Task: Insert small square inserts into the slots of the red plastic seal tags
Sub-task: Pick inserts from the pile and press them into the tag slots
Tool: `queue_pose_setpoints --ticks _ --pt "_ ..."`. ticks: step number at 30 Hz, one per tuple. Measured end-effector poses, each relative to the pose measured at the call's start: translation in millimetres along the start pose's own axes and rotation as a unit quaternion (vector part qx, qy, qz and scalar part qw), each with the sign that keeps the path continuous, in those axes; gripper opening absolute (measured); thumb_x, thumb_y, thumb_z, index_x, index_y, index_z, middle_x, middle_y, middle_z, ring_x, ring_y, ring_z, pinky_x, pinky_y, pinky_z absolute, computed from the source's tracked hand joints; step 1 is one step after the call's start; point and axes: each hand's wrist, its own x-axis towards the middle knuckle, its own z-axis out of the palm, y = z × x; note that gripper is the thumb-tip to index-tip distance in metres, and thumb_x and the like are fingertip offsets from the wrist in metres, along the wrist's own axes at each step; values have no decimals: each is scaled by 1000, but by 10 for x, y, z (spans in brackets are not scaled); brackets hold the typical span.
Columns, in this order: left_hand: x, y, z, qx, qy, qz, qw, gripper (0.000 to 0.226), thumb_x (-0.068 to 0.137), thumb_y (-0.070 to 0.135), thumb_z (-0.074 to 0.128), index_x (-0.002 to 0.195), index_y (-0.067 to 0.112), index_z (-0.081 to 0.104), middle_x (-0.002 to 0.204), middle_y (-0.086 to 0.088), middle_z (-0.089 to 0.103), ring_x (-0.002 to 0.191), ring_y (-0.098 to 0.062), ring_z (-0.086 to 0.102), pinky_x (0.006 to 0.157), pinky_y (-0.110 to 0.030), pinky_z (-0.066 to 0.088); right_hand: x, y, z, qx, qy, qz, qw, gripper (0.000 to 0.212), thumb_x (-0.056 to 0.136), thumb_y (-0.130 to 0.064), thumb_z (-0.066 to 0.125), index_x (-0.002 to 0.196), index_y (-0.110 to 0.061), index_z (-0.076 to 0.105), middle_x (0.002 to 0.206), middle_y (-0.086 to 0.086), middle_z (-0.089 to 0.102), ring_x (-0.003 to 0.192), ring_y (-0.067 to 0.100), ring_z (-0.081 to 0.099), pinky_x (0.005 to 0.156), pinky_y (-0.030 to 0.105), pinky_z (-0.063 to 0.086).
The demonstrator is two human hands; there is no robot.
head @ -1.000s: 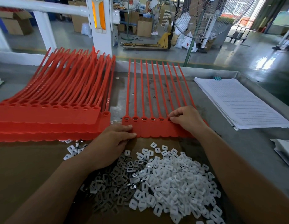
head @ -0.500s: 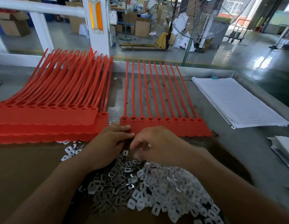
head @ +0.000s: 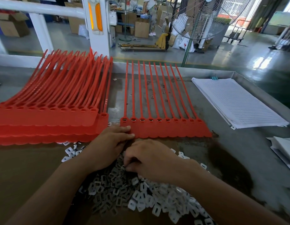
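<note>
Centrally, the red tag strip (head: 173, 129) is pressed by the flat left hand (head: 108, 143); its slot row runs left-right just above the right hand (head: 152, 159), curled into the insert pile (head: 157, 205), grip unconfirmed.

Bright daylight from far right; floor (head: 261, 62) glare; wide-angle edge bending; mild softness.

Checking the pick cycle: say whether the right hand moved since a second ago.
Yes. The right hand left the red tag strip, drawing back onto the insert pile.
</note>
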Motion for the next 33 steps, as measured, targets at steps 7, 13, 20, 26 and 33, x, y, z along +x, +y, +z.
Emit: queue_pose_setpoints --ticks 7,13,20,26,33 --pt "-9 32 -25 -9 -15 -12 1000 36 93 16 47 128 26 51 143 12 34 118 12 12 85 11 -4 -35 -14 -43 81 23 1 996 11 85 -21 63 92 -14 69 94 -1 67 87 8 59 81 29 46" --pt "-3 79 -41 -13 -8 -26 1000 36 93 13 46 125 28 54 142 12 35 126 4 19 99 -2 4 -47 120 -137 88 58 7 994 13 85 -17 63 95 -13 72 87 -5 70 78 0 60 73 14 46" --pt "4 123 -72 -1 -21 -50 999 37 95 15 43 128 29 50 143 16 32 133 -1 15 104 -13 4 -95 703 -365 109 189 124 968 13 85 -15 63 91 -24 70 82 -24 61 75 -18 54 68 -4 37" --pt "-11 145 -96 -8 -27 -60 998 38 95 14 42 129 29 49 144 17 31 135 -2 14 106 -15 4 -49 1241 -462 103 286 240 922 12 81 -4 65 84 -13 70 77 -6 62 76 5 57 73 19 40" --pt "-8 141 -95 -10 -27 -61 998 38 95 14 42 129 29 49 144 17 30 133 1 14 104 -14 5 20 1433 -412 124 276 279 911 12 86 -5 59 89 -7 71 82 -2 61 82 11 54 78 24 41"
